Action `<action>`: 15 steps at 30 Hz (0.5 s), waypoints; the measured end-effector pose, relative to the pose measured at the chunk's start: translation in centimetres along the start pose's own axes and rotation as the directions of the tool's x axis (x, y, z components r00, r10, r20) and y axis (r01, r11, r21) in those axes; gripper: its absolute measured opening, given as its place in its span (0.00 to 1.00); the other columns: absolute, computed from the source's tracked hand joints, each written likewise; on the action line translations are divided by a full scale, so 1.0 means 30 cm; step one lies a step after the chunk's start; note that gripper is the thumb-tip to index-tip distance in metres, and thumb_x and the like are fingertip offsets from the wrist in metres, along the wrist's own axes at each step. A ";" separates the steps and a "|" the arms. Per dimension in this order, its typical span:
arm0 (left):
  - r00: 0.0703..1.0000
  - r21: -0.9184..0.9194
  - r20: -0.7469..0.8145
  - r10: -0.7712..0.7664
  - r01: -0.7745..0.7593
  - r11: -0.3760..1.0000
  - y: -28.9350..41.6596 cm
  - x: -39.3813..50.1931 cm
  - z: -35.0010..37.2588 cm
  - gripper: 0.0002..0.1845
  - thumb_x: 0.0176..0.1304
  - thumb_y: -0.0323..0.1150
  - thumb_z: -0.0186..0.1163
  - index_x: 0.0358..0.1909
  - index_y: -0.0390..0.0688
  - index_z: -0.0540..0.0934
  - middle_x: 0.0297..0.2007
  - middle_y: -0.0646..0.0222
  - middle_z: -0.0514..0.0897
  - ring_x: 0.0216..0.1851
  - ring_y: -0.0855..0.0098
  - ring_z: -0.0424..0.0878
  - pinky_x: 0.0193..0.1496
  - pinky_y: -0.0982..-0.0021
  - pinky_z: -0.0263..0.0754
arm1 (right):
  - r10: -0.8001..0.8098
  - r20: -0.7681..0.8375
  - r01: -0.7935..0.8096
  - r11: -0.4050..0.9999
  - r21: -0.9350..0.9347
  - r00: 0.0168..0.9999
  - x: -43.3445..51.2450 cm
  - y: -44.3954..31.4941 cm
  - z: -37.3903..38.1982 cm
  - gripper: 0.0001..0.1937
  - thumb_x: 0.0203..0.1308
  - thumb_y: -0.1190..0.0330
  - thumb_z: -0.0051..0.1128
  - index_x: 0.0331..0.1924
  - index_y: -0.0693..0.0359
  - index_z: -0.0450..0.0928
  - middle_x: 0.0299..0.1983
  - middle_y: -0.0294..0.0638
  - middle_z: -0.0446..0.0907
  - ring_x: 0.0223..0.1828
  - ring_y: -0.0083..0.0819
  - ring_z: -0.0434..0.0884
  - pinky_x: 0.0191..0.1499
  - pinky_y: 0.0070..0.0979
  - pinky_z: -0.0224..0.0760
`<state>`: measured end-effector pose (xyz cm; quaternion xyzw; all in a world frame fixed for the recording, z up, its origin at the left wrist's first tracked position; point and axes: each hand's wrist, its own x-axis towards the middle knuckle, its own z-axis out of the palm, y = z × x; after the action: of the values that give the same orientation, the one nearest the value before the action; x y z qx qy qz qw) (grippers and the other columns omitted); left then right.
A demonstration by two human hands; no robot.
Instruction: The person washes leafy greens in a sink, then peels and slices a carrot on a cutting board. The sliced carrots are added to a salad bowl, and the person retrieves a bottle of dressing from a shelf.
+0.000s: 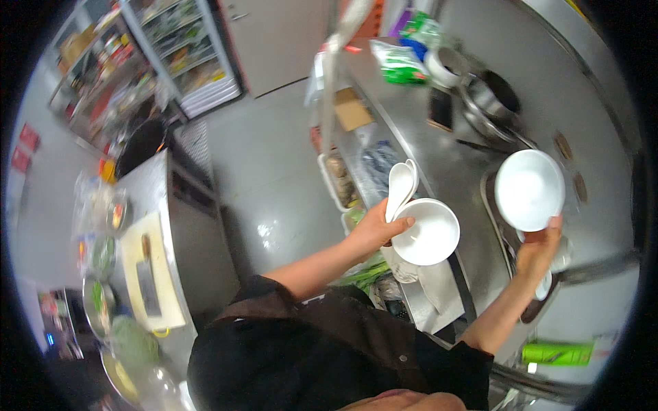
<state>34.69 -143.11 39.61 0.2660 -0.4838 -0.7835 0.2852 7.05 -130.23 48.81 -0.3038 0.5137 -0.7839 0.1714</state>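
My left hand (378,226) grips a white bowl (432,231) by its rim, the thumb over the edge. The same hand pinches white soup spoons (400,185), at least two nested together, which stick out beyond the bowl. In my right hand (540,251) is a second, pale bowl (530,190), held at its near edge above a dark tray (488,200). Some white pieces of tableware (543,285) show partly behind my right wrist; the hand and bowl hide much of the tray.
Beyond the bowls, a steel counter (437,164) bears metal pots (493,97), a phone (440,109), a white cup (446,67) and a green-white bag (401,61). At left, a cleaver (148,282) lies on a cutting board (169,303). A white pole (329,103) rises by the counter.
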 end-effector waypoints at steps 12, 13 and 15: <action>0.573 -0.171 -0.820 -0.021 -0.209 0.963 -0.061 -0.727 -1.012 0.20 0.59 0.46 0.59 0.46 0.43 0.73 0.27 0.75 0.76 0.23 0.83 0.70 0.20 0.79 0.60 | 0.612 0.773 -0.796 0.547 -0.259 0.169 -0.663 1.039 1.304 0.22 0.60 0.65 0.50 0.58 0.62 0.65 0.55 0.45 0.73 0.55 0.39 0.74 0.52 0.40 0.74; 0.477 -0.180 -0.877 -0.064 -0.200 0.963 -0.052 -0.804 -1.062 0.20 0.59 0.45 0.60 0.46 0.42 0.73 0.26 0.75 0.75 0.22 0.83 0.70 0.19 0.80 0.60 | 0.638 0.764 -0.802 0.505 -0.320 0.097 -0.755 1.085 1.420 0.21 0.59 0.69 0.48 0.57 0.63 0.65 0.54 0.45 0.72 0.56 0.39 0.73 0.53 0.42 0.73; 0.332 -0.216 -0.930 -0.157 -0.148 0.965 -0.001 -0.932 -1.137 0.22 0.62 0.43 0.57 0.52 0.38 0.73 0.35 0.69 0.78 0.32 0.77 0.74 0.32 0.75 0.68 | 0.642 0.762 -0.745 0.468 -0.475 -0.083 -0.894 1.161 1.642 0.22 0.61 0.69 0.43 0.59 0.64 0.63 0.58 0.46 0.70 0.56 0.41 0.73 0.54 0.43 0.70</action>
<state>77.78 -144.10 30.20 0.6307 -0.1209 -0.5420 0.5420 57.95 -163.60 23.26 -0.3460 0.3744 -0.3065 0.8039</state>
